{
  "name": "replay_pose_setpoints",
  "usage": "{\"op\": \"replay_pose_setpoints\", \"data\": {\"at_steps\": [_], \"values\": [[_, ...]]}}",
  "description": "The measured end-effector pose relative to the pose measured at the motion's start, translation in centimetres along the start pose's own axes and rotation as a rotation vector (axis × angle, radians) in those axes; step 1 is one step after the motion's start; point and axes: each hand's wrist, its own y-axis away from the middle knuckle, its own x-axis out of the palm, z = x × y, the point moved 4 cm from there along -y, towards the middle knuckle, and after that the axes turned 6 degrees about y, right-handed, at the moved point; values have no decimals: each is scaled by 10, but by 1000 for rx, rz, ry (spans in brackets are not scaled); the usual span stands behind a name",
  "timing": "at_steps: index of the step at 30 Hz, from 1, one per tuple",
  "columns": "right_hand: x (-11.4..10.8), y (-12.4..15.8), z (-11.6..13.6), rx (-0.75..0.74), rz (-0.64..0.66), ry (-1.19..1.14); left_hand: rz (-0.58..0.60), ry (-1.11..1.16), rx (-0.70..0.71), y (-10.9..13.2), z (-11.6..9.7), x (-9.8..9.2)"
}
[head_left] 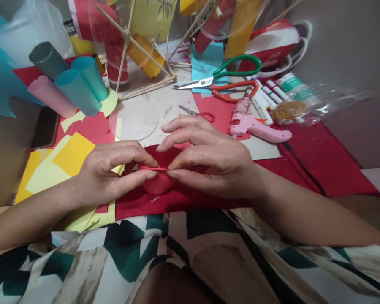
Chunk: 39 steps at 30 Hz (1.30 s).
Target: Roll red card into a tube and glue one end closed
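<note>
A piece of red paper (158,184), bent into a curve, is held low over the front of the red-covered table. My left hand (112,168) pinches its near edge between thumb and forefinger. Close beside that pinch, my right hand (213,162) grips the same edge with thumb and forefinger, its other fingers stretched out above. The paper's far side shows dark red behind the fingertips, and parts of it are hidden by both hands. Just beyond my right fingers lie small red-handled scissors (198,114).
Paper tubes (79,90) stand at the back left, near yellow paper sheets (74,154) and a clear plastic disc (134,119). Large scissors (217,80), a pink glue gun (256,126) and bagged rubber bands (288,112) lie right. A stick frame (145,46) rises behind.
</note>
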Motion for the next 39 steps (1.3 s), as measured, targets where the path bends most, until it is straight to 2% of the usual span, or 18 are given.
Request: {"op": "replay_pose_setpoints", "data": {"at_steps": [5,9,20,27,34,39], "values": [[0,1,0,-6,23,3,0,60,-8,0,-1,-1],[1,1,0,12,20,-32,19,126,-69,-2,0,-1],[7,1,3,19,-8,-55,70,149,-109,-2,2,8],[9,1,3,7,9,-72,97,142,-24,-3,-1,8],[4,1,0,38,30,-67,51,142,-6,-4,1,4],[2,0,-2,61,23,-126,47,164,-51,-3,4,-1]]}}
